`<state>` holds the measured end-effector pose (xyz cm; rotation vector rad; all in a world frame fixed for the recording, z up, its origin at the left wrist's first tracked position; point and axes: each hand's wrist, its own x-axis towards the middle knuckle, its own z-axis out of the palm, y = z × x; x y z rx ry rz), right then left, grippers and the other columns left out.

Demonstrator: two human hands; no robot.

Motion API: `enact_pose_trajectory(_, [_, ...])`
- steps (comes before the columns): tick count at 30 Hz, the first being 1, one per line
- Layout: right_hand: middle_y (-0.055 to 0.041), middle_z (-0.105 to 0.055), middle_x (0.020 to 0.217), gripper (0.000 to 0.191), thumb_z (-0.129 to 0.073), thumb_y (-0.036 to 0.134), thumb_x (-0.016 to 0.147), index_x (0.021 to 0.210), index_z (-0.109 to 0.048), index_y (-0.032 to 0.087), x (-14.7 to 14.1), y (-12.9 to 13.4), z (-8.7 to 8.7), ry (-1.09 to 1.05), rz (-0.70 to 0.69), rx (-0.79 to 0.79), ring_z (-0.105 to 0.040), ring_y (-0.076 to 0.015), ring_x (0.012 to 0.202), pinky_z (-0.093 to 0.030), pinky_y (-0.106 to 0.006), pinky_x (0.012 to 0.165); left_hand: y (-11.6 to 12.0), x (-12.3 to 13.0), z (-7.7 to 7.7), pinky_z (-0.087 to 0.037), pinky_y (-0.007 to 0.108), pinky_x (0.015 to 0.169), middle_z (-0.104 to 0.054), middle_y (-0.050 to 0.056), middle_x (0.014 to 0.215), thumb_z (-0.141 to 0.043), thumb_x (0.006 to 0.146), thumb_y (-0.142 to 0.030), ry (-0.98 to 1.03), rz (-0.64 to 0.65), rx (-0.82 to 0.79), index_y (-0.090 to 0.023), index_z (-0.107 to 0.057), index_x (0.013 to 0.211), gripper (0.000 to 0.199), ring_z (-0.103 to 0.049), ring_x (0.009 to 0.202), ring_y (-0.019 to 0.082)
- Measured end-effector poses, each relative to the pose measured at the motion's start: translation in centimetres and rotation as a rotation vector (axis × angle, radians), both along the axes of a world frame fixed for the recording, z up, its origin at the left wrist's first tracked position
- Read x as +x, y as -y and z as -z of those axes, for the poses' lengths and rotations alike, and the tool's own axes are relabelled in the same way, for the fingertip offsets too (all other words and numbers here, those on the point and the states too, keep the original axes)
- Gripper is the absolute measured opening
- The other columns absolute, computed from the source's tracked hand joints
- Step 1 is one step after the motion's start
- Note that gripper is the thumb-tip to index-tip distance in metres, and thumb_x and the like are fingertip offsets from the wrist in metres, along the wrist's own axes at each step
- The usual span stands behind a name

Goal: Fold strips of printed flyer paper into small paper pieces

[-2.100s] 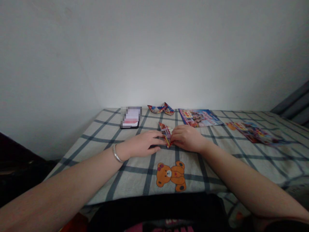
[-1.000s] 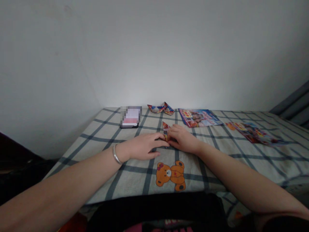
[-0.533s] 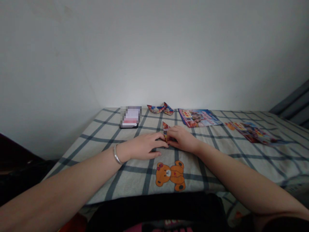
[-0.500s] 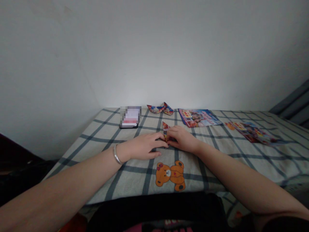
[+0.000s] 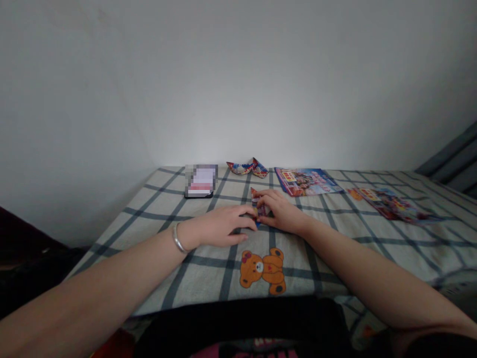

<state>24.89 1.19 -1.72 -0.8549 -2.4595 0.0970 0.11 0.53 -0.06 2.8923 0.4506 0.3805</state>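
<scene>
A small folded piece of printed paper [image 5: 255, 198] lies on the checked cloth between my hands, its pointed top showing and much of it covered by fingers. My left hand [image 5: 225, 226] touches its left side with fingertips; the fingers are apart and the thumb is stretched out over the cloth. My right hand [image 5: 281, 213] has its fingers bent over the right side of the paper, gripping it at the edge. Behind, near the wall, sits a folded paper shape [image 5: 241, 168] with upturned points.
A phone [image 5: 201, 181] lies at the back left. Two printed leaflets, one at the back [image 5: 309, 181] and one farther right [image 5: 395, 204], rest on the checked tablecloth [image 5: 149, 199]. A wall [image 5: 238, 89] stands behind the table.
The fingers of my right hand have lifted and shifted a little, so more of the folded paper shows between my hands. My left hand has barely moved.
</scene>
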Motion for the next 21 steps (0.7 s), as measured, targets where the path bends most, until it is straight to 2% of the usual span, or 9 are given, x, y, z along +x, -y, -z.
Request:
enact_pose_trajectory(4, [-0.0141, -0.057, 0.134, 0.030, -0.071, 0.035, 0.083, 0.106, -0.059, 0.020, 0.20, -0.33, 0.46, -0.004, 0.043, -0.041, -0.050, -0.0279, 0.128, -0.041, -0.051, 0.105, -0.05, -0.11, -0.05, -0.045, 0.040, 0.105, -0.054, 0.008, 0.133, -0.060, 0.088, -0.023, 0.006, -0.003, -0.020, -0.024, -0.065, 0.112, 0.025, -0.056, 0.121, 0.024])
enact_pose_trajectory(10, [-0.0134, -0.056, 0.136, 0.040, -0.071, 0.032, 0.082, 0.118, -0.056, 0.020, 0.24, -0.48, 0.70, 0.014, 0.082, -0.077, -0.050, -0.0280, 0.128, -0.040, -0.049, 0.107, -0.21, -0.06, 0.14, -0.045, 0.040, 0.105, -0.052, 0.009, 0.137, -0.059, 0.090, -0.026, 0.001, -0.006, 0.016, -0.025, -0.060, 0.127, 0.037, -0.055, 0.121, 0.025])
enact_pose_trajectory(21, [-0.0202, -0.043, 0.147, 0.056, -0.064, 0.027, 0.081, 0.131, -0.044, 0.011, 0.14, -0.02, 0.57, 0.117, 0.047, -0.077, -0.039, -0.0305, 0.137, -0.033, -0.049, 0.113, -0.25, 0.11, 0.32, -0.046, 0.040, 0.103, -0.055, 0.008, 0.133, -0.062, 0.089, -0.027, 0.020, -0.010, 0.039, -0.025, -0.063, 0.122, 0.033, -0.057, 0.119, 0.024])
